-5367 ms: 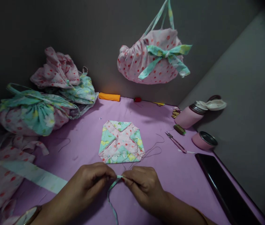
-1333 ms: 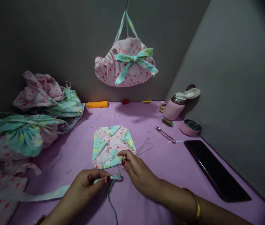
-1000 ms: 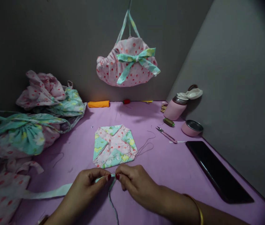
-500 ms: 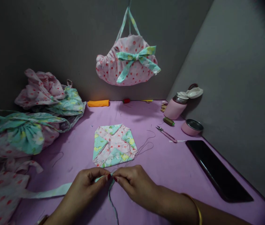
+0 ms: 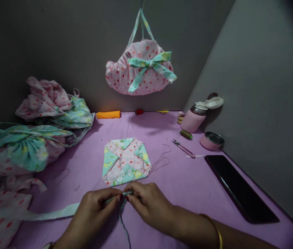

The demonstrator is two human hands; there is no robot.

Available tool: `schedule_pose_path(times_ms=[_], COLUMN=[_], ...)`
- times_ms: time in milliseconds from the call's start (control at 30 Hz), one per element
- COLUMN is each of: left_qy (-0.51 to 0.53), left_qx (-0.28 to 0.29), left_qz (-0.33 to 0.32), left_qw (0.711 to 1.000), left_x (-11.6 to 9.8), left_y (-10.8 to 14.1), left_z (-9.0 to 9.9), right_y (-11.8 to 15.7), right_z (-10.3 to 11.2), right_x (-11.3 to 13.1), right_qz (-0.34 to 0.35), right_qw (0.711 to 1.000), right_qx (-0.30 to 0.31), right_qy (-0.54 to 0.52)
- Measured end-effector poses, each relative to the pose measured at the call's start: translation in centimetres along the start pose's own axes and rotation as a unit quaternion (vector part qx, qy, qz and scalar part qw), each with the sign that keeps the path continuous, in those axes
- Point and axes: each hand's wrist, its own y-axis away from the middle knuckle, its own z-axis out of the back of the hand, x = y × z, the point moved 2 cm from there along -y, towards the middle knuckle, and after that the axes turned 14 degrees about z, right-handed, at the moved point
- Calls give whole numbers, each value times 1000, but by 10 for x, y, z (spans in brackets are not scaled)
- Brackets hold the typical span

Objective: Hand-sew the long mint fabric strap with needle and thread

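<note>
Near the front of the purple table, my left hand (image 5: 98, 205) pinches a pale green fabric strip (image 5: 58, 213) that runs left to pink dotted cloth. Close beside it, my right hand (image 5: 146, 202) pinches the strip's narrow end, part of which shows at the fingertips. A grey-green cord (image 5: 123, 224) hangs down from between both hands. Just beyond them lies a folded patchwork square (image 5: 127, 160) in pink and green floral fabric, with loose dark thread on its right corner.
Floral bags (image 5: 24, 147) and pink cloth (image 5: 3, 214) are at left. A stuffed pink bag (image 5: 141, 72) hangs above. Thread snips (image 5: 184, 148), a green spool (image 5: 186, 134), a pink bottle (image 5: 193, 119), its cup (image 5: 212, 141) and a black phone (image 5: 239, 188) are at right.
My right hand's fingers have risen slightly, and more of the twisted green strip shows between the fingertips. My left hand has shifted slightly down.
</note>
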Motion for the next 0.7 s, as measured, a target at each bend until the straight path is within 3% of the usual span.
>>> schedule_pose_path(times_ms=[467,700], left_qy=[-109,-146], left_qx=[-82,-110], left_qz=[-16,-77], left_qw=[990,980], left_x=[-6,-7], left_y=[9,13], left_z=[-3,-3], right_y=[0,-1], right_z=[-3,-1], right_x=[-1,-1], right_qz=[7,1], right_qw=[1000,999], right_qx=[12,-15], right_qy=[6,-45])
